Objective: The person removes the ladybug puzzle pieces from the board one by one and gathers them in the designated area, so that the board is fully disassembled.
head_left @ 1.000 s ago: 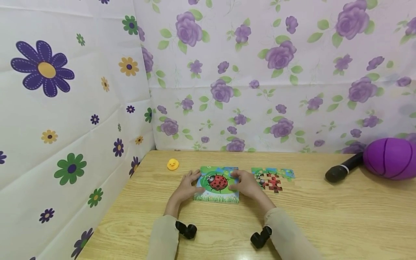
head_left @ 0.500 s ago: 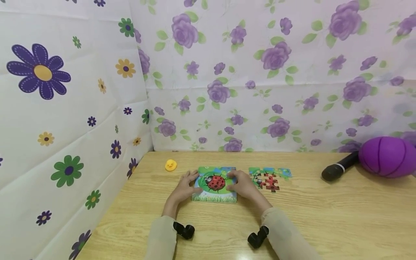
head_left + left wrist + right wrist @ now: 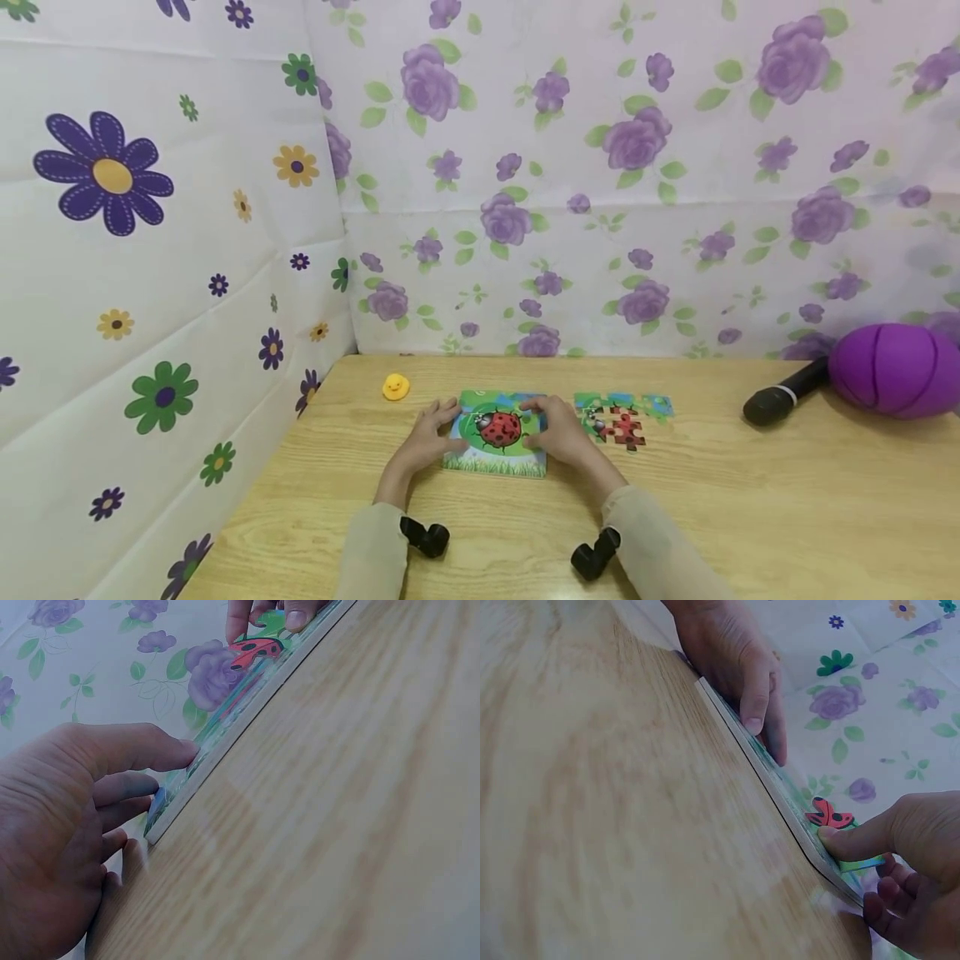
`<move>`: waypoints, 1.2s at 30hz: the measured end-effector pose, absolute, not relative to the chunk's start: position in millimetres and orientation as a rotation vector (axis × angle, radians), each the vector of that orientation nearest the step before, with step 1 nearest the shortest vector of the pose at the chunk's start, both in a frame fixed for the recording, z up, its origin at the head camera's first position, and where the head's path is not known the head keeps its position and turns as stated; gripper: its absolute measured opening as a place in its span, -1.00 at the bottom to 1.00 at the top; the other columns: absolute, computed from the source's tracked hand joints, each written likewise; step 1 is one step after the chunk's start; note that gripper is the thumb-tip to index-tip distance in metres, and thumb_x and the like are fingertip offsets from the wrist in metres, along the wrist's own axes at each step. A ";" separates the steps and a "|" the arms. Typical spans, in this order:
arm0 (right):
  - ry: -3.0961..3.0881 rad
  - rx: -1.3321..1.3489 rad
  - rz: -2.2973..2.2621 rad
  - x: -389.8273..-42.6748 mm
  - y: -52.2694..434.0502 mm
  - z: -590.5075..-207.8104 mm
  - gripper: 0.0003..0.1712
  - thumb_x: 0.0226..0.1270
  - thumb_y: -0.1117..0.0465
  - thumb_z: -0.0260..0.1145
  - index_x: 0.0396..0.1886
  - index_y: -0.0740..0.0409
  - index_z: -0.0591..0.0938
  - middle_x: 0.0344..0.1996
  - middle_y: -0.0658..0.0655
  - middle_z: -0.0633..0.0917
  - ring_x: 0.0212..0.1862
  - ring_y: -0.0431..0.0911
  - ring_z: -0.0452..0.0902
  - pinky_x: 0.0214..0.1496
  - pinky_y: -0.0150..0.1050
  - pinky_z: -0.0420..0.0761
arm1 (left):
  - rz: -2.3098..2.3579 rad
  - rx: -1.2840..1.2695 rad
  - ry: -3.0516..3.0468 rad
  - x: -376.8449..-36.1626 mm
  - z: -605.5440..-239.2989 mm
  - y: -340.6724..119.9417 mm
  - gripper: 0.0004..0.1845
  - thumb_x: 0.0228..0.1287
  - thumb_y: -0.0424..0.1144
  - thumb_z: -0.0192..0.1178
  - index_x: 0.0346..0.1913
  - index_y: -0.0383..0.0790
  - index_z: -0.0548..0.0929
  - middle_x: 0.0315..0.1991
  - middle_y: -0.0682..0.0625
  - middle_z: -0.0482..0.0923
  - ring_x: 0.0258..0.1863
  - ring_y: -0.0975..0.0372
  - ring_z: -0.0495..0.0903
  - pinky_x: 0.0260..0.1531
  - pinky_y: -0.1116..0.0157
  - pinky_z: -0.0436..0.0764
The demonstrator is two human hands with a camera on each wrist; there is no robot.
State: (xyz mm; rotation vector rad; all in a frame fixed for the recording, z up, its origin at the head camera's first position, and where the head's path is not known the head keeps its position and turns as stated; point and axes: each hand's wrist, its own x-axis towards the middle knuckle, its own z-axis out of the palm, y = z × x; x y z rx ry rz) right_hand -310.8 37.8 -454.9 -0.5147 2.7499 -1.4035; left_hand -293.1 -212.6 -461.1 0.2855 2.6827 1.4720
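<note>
A flat rectangular ladybug puzzle (image 3: pixel 498 458) lies on the table, with its red spotted bug on a green leaf and grass along its near edge. My left hand (image 3: pixel 422 440) holds it by the left side; in the left wrist view the thumb (image 3: pixel 161 750) rests on its face and the fingers bend at the edge. At the opposite side my right hand (image 3: pixel 564 435) grips it, thumb (image 3: pixel 844 838) on the picture and the other fingers curled by the edge. Just beyond that hand are joined loose jigsaw pieces (image 3: pixel 626 429), part red, part green and blue.
Near the back left of the wooden table (image 3: pixel 750 508) sits a small yellow duck (image 3: pixel 395 387). A black microphone (image 3: pixel 783 396) and a purple ball (image 3: pixel 896 371) are at the far right. Flower-printed sheets (image 3: pixel 585 275) rise behind and along the left.
Both hands keep their hold on the puzzle. Its near right corner has turned very slightly toward me, while the head view has shifted a little.
</note>
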 end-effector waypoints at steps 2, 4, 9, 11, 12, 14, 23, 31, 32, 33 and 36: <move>2.719 -0.519 -1.430 -310.5 38.2 -454.8 -0.42 0.03 0.42 0.49 0.12 0.15 0.61 -0.02 0.19 0.55 -0.06 0.02 0.47 -0.10 -0.10 0.59 | 1.472 0.296 2.677 -293.4 -461.2 -212.3 -0.18 0.10 -0.29 0.37 0.45 -0.31 0.28 0.56 -0.14 0.05 0.59 -0.11 -0.30 0.52 -0.20 -0.37; 2.704 -0.532 -1.445 -310.6 38.5 -454.5 -0.43 0.03 0.44 0.48 0.10 0.16 0.61 -0.08 0.20 0.53 -0.21 -0.03 0.40 -0.26 -0.19 0.49 | 1.471 0.301 2.675 -293.6 -460.8 -212.0 -0.17 0.10 -0.29 0.37 0.45 -0.30 0.27 0.56 -0.15 0.04 0.59 -0.11 -0.31 0.52 -0.21 -0.36; 2.695 -0.550 -1.451 -311.7 38.6 -454.1 -0.48 0.03 0.46 0.47 0.05 0.15 0.62 -0.19 0.16 0.48 -0.37 -0.09 0.27 -0.38 -0.29 0.33 | 1.458 0.302 2.681 -293.8 -458.5 -211.8 -0.18 0.12 -0.28 0.36 0.46 -0.29 0.26 0.56 -0.14 0.03 0.59 -0.11 -0.31 0.52 -0.20 -0.37; 2.694 -0.554 -1.450 -312.1 38.8 -453.9 -0.50 0.04 0.45 0.47 0.03 0.15 0.62 -0.22 0.16 0.46 -0.37 -0.09 0.27 -0.38 -0.28 0.33 | 1.451 0.304 2.683 -294.1 -457.6 -211.7 -0.18 0.13 -0.28 0.35 0.46 -0.30 0.26 0.56 -0.14 0.03 0.59 -0.10 -0.31 0.52 -0.19 -0.37; 2.690 -0.554 -1.453 -312.3 39.0 -453.9 -0.51 0.04 0.45 0.47 0.03 0.14 0.62 -0.22 0.16 0.46 -0.38 -0.09 0.26 -0.38 -0.27 0.32 | 1.450 0.306 2.684 -294.2 -457.2 -211.7 -0.18 0.13 -0.28 0.35 0.46 -0.30 0.26 0.56 -0.14 0.03 0.59 -0.11 -0.31 0.53 -0.19 -0.37; 2.684 -0.551 -1.462 -312.4 39.3 -453.8 -0.52 0.04 0.45 0.47 0.01 0.13 0.62 -0.21 0.15 0.46 -0.37 -0.08 0.26 -0.38 -0.27 0.32 | 1.448 0.312 2.686 -294.3 -456.7 -211.5 -0.18 0.13 -0.29 0.35 0.45 -0.31 0.26 0.56 -0.15 0.03 0.59 -0.11 -0.31 0.53 -0.18 -0.37; 2.626 -0.545 -1.529 -311.4 41.3 -460.1 -0.55 0.07 0.42 0.46 -0.01 0.10 0.62 -0.12 0.13 0.60 -0.38 -0.10 0.30 -0.39 -0.29 0.33 | 1.443 0.292 2.690 -293.6 -461.5 -212.4 -0.18 0.12 -0.28 0.36 0.45 -0.30 0.27 0.56 -0.14 0.04 0.59 -0.10 -0.30 0.52 -0.19 -0.38; 2.605 -0.489 -1.564 -310.4 40.6 -464.1 -0.57 0.11 0.44 0.42 0.00 0.09 0.62 -0.40 0.08 0.48 -0.40 -0.11 0.29 -0.40 -0.29 0.31 | 1.451 0.295 2.679 -293.3 -462.6 -212.9 -0.18 0.12 -0.28 0.35 0.45 -0.31 0.27 0.56 -0.14 0.04 0.59 -0.10 -0.30 0.52 -0.17 -0.42; 2.602 -0.484 -1.562 -310.3 40.7 -463.4 -0.58 0.12 0.43 0.42 -0.01 0.10 0.62 -0.45 0.07 0.43 -0.42 -0.11 0.26 -0.41 -0.29 0.28 | 1.453 0.295 2.678 -293.5 -462.6 -212.9 -0.18 0.12 -0.28 0.35 0.45 -0.31 0.27 0.56 -0.14 0.04 0.59 -0.10 -0.30 0.52 -0.17 -0.42; 2.602 -0.483 -1.558 -310.3 40.7 -462.9 -0.60 0.13 0.43 0.41 -0.01 0.11 0.62 -0.47 0.06 0.40 -0.43 -0.11 0.24 -0.41 -0.29 0.25 | 1.452 0.294 2.677 -293.5 -462.4 -212.9 -0.18 0.12 -0.28 0.36 0.45 -0.31 0.27 0.56 -0.14 0.04 0.59 -0.10 -0.30 0.52 -0.16 -0.42; 2.605 -0.491 -1.535 -310.3 41.5 -461.2 -0.65 0.15 0.40 0.40 -0.05 0.13 0.62 -0.52 0.03 0.36 -0.46 -0.12 0.21 -0.43 -0.31 0.22 | 1.458 0.288 2.674 -293.7 -461.9 -212.7 -0.19 0.12 -0.28 0.36 0.45 -0.31 0.28 0.56 -0.13 0.05 0.59 -0.10 -0.30 0.52 -0.17 -0.42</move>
